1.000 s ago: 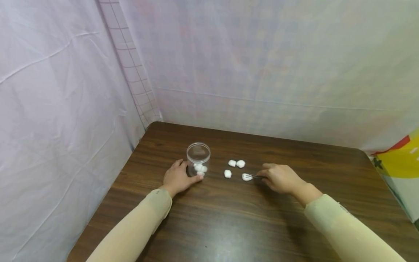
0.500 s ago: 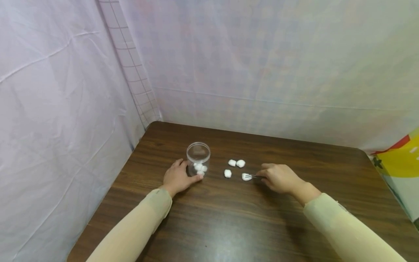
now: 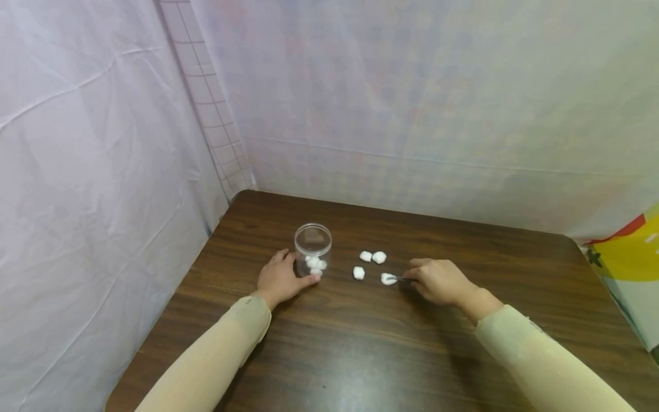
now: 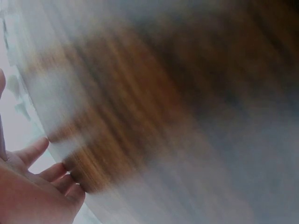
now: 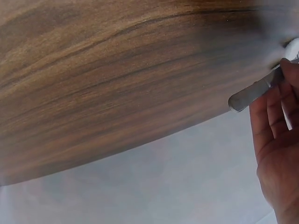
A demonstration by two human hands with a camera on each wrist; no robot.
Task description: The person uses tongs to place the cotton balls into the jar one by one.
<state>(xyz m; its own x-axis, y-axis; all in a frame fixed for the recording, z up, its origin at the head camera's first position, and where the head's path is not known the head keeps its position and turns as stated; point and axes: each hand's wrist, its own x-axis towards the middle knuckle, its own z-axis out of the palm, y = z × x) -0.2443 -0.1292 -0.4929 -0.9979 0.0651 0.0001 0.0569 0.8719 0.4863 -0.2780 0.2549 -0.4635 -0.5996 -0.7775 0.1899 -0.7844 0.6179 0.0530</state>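
One fluffy white ball touches silvery metal tweezers the right hand pinches. The left hand curls round a clear cylindrical plastic jar.

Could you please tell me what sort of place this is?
Probably an indoor corner screened off for tabletop work: pale sheeting hangs behind and to the left of a brown wood-grain table, where a clear jar stands.

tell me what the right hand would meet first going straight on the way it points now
Leading with its tweezers, the right hand would likely first meet the nearest cotton ball, just at their tips. Beyond it, roughly in line, lies another cotton ball, though depth is hard to judge.
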